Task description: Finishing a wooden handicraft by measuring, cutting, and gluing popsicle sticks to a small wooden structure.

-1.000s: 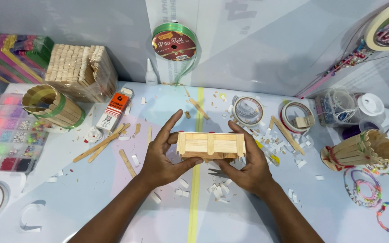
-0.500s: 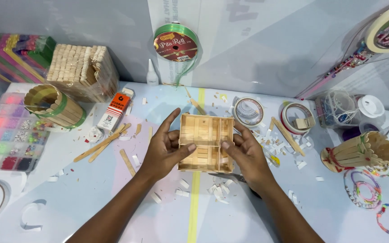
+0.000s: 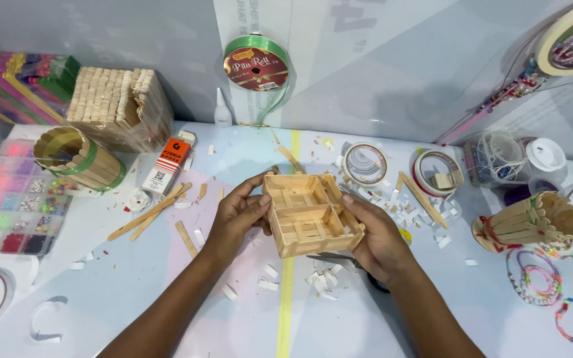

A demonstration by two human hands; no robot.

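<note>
A small open box made of wooden craft sticks, split into two compartments, is held above the table with its open top turned toward me. My left hand grips its left side, thumb on the front wall. My right hand holds the right side and lower corner. Both hands are closed on the box.
Loose craft sticks and white scraps lie at left. Behind are an orange glue box, a stick bundle, a stick cup, tape rolls, a green ribbon spool. A bead tray sits far left, bracelets far right.
The box has been tipped from side-on to showing its open top and compartments, and raised slightly closer. Both hands have kept their hold and shifted round its sides.
</note>
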